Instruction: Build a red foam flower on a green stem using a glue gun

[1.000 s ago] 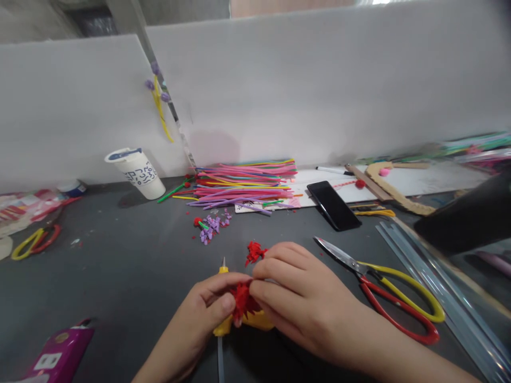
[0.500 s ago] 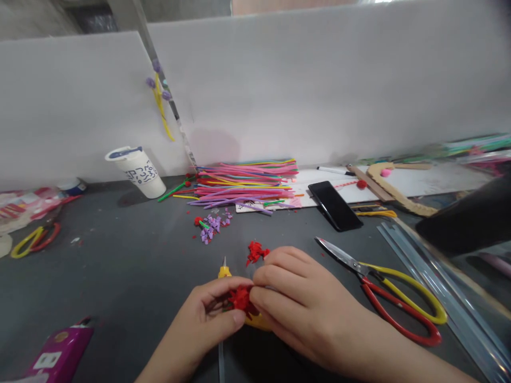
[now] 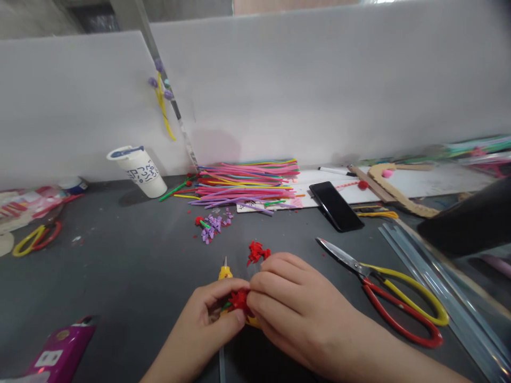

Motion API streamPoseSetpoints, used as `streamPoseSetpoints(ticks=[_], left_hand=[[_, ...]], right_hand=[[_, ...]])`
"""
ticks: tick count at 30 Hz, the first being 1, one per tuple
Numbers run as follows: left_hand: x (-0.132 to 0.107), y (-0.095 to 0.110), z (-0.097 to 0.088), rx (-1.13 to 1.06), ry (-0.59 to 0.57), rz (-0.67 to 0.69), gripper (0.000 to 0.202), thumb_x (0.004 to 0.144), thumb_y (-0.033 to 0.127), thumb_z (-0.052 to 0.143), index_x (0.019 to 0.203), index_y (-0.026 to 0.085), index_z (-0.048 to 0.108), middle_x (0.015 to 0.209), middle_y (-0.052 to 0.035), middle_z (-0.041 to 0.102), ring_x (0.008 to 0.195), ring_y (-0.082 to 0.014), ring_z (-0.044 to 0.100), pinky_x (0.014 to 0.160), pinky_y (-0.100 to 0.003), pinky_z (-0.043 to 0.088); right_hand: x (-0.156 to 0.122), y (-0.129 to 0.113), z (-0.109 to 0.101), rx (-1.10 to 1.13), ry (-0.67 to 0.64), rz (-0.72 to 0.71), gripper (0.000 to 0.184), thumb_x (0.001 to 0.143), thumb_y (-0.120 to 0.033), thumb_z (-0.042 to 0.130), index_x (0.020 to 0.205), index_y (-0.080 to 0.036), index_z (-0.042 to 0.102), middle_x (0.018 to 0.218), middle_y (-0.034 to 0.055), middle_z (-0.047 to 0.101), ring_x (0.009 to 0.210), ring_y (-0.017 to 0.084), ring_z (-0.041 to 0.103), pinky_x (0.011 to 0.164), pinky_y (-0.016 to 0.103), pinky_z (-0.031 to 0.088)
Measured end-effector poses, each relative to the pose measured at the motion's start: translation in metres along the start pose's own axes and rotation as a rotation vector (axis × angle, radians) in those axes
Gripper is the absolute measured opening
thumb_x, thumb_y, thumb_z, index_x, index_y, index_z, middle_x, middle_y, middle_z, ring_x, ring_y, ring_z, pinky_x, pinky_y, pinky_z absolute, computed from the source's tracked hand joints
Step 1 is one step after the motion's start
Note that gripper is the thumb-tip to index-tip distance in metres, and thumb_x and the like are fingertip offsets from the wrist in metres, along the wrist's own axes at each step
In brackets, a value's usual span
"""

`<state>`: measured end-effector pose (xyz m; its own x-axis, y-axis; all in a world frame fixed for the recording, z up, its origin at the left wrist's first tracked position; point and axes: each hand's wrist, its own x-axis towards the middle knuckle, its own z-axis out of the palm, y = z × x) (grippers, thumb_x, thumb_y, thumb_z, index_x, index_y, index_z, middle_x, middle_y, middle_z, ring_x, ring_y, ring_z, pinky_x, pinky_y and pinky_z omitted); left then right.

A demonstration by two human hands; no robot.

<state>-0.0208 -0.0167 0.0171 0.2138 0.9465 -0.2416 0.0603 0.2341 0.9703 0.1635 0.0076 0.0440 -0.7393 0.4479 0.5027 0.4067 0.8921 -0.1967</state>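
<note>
Between the thumb and fingers of my left hand (image 3: 211,314) is a red craft flower (image 3: 238,301), with a bit of green stem showing. The bunched fingers of my right hand (image 3: 291,303) pinch at the flower's right side; any small piece between the fingertips is hidden. Below both hands lies a yellow glue gun (image 3: 225,272), its metal nozzle pointing away from me and its body mostly covered. A clear glue stick (image 3: 222,361) comes out toward me. Just beyond my right knuckles sits a small pile of red cut pieces (image 3: 257,252).
Large scissors (image 3: 371,276) lie at right beside clear plastic strips (image 3: 431,287). Farther back are a phone (image 3: 336,206), coloured pipe cleaners (image 3: 247,181), purple cut pieces (image 3: 215,226) and a white cup (image 3: 139,173). At left are a magenta box (image 3: 64,348) and smaller scissors (image 3: 38,239).
My right hand has shifted slightly left and down against the flower. My left hand keeps hold of the flower, and a little more green stem shows. The view has moved slightly.
</note>
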Motion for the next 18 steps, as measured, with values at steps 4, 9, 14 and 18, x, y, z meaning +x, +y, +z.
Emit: streamPoseSetpoints(ticks=[4,9,14,18], left_hand=[[0.0002,-0.0005,-0.0005,0.024,-0.008,-0.009,0.031,0.068,0.017,0.065,0.096,0.022,0.077,0.093,-0.005,0.076,0.088,-0.0244,0.066,0.078,-0.03,0.05],[0.0017,0.0002,-0.0004,0.064,-0.026,-0.012,0.031,0.068,0.016,0.064,0.097,0.022,0.076,0.094,-0.0053,0.075,0.089,-0.0251,0.066,0.079,-0.031,0.049],[0.0027,0.0001,-0.0012,0.096,-0.08,0.02,0.032,0.069,0.015,0.062,0.098,0.02,0.076,0.094,-0.0061,0.075,0.088,-0.0256,0.065,0.079,-0.032,0.048],[0.002,-0.0006,-0.0027,0.105,-0.097,0.021,0.032,0.07,0.016,0.062,0.099,0.019,0.075,0.092,-0.0057,0.075,0.087,-0.0254,0.065,0.077,-0.03,0.047]], right_hand=[[-0.0001,-0.0004,0.0013,-0.01,0.003,-0.006,0.021,0.091,-0.009,0.045,0.077,-0.014,0.061,0.076,0.0031,0.059,0.071,0.017,0.045,0.076,0.032,0.039],[-0.001,-0.0002,-0.0001,-0.027,0.0,-0.021,0.022,0.09,-0.009,0.045,0.076,-0.014,0.061,0.074,0.0023,0.059,0.07,0.016,0.045,0.078,0.033,0.039],[-0.0008,0.0011,-0.0015,0.045,-0.047,0.014,0.018,0.088,-0.009,0.049,0.077,-0.014,0.061,0.075,0.0023,0.059,0.072,0.015,0.046,0.076,0.031,0.039],[-0.0003,0.003,-0.0021,0.083,-0.045,-0.001,0.02,0.09,-0.008,0.048,0.075,-0.013,0.062,0.076,0.0021,0.061,0.072,0.015,0.044,0.074,0.03,0.039]])
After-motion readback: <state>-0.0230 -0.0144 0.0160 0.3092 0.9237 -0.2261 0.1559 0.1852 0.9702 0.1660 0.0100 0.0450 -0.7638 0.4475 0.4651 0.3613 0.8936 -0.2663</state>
